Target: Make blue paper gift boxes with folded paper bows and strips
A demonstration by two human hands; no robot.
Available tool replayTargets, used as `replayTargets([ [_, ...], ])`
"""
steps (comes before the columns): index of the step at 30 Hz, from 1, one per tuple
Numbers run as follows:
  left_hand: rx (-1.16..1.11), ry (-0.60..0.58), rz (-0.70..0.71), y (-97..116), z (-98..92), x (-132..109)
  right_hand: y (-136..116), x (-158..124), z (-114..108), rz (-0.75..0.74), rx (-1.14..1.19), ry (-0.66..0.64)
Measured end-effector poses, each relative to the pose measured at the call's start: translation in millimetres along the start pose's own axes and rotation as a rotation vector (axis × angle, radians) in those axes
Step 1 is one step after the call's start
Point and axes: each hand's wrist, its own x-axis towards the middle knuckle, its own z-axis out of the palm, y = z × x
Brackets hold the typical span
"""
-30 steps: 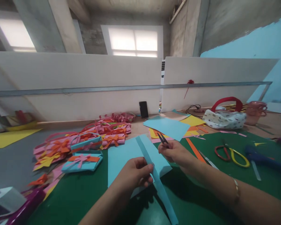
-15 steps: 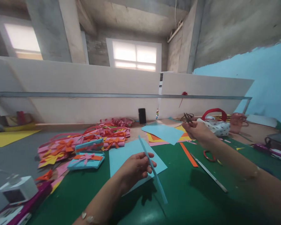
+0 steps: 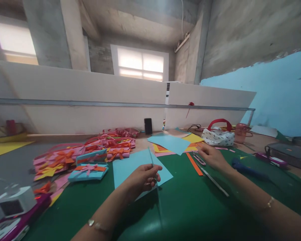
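Blue strip [image 3: 151, 155] above nearer blue sheet [image 3: 125, 167], edge-on, pinched in left hand [image 3: 146, 177]; right hand [image 3: 210, 156] right of sheet, loosely curled, cannot tell whether holding anything. Strip probably light, floppy, easily creased: best gripped mid-length, across both flat faces

Remotely, I observe a phone [image 3: 147, 126] standing against a white panel [image 3: 90, 83] and a red-handled bag [image 3: 218, 138] beside a pink cup [image 3: 240, 134].

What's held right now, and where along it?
Left hand: thin blue strip, grip partway along its length, not at the upper end. Right hand: can't tell whether it holds anything.
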Motion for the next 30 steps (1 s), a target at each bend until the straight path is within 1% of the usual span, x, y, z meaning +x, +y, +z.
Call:
replayTargets([
  [3,0.032,-0.032,-0.005,0,-1.5,-1,-16,-13,3,-0.063,-0.038,-0.009],
  [5,0.05,-0.081,-0.009,0,-1.7,-2,-24,-22,7,-0.102,-0.05,-0.012],
  [8,0.064,-0.182,0.004,-2,-2.3,-3,-34,-33,10,-0.204,-0.03,-0.043],
  [11,0.079,-0.292,0.015,-5,-3.3,-4,-43,-39,11,-0.318,0.024,-0.075],
  [12,0.088,-0.325,0.015,-6,-3.4,-3,-47,-40,11,-0.336,0.055,-0.091],
  [14,0.114,-0.378,0.01,-8,-2.8,-3,-56,-42,12,-0.319,0.159,-0.168],
  [17,0.187,-0.429,-0.014,-6,0.6,-6,-66,-46,17,-0.227,0.323,-0.348],
  [19,0.262,-0.446,-0.041,-1,4.3,-9,-71,-51,21,-0.176,0.364,-0.405],
  [21,0.349,-0.438,-0.052,5,9.3,-14,-73,-58,24,-0.142,0.391,-0.396],
  [23,0.434,-0.418,-0.034,8,15.7,-17,-74,-67,24,-0.129,0.402,-0.339],
  [26,0.52,-0.381,-0.021,5,27.3,-21,-76,-84,21,-0.134,0.405,-0.241],
  [28,0.546,-0.348,-0.042,-1,33.9,-24,-76,-95,16,-0.184,0.384,-0.186],
  [30,0.57,-0.319,-0.066,-5,36.6,-29,-71,-102,10,-0.259,0.344,-0.137],
])
